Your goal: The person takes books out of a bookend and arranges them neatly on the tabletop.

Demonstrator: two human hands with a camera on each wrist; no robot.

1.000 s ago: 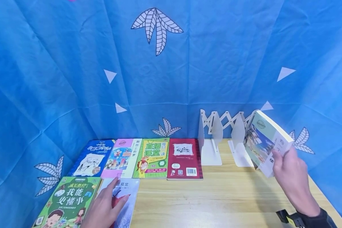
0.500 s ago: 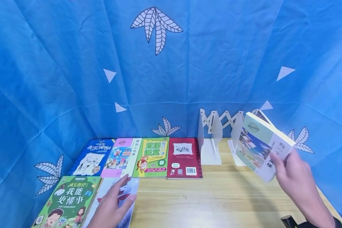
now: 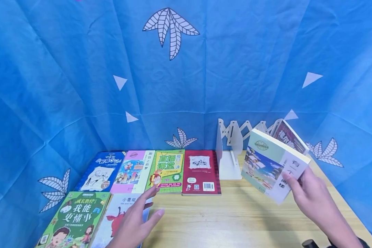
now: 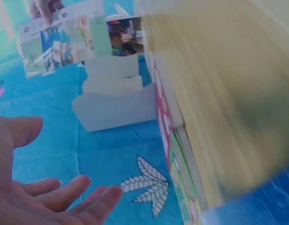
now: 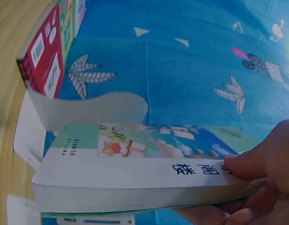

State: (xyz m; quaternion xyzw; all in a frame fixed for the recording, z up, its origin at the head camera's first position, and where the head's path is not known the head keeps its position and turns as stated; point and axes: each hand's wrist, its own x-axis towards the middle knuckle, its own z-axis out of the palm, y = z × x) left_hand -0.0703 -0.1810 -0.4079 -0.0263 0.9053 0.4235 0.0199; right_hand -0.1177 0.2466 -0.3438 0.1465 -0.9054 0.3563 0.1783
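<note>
My right hand (image 3: 311, 198) grips a thick paperback book (image 3: 263, 163) with a pale green and white cover, thumb on the front and fingers behind. The book hangs tilted before the white folding bookend rack (image 3: 230, 168), hiding part of it. The right wrist view shows its page edges (image 5: 135, 199) and the thumb (image 5: 252, 161) over the cover. A dark-covered book (image 3: 289, 135) leans in the rack's right end. My left hand (image 3: 136, 220), fingers spread and holding nothing, is over a pale book with a red deer (image 3: 114, 222), covering part of it.
Along the back of the wooden table (image 3: 204, 220) lie a blue book (image 3: 99, 172), a pink book (image 3: 130, 172), a yellow-green book (image 3: 165, 172) and a red book (image 3: 201, 172). A green book (image 3: 74, 218) is at front left. Blue cloth (image 3: 235, 69) hangs behind.
My right hand has drawn the paperback leftward and toward me, away from the rack's right end, uncovering the dark book there. My left hand has shifted right over the deer book.
</note>
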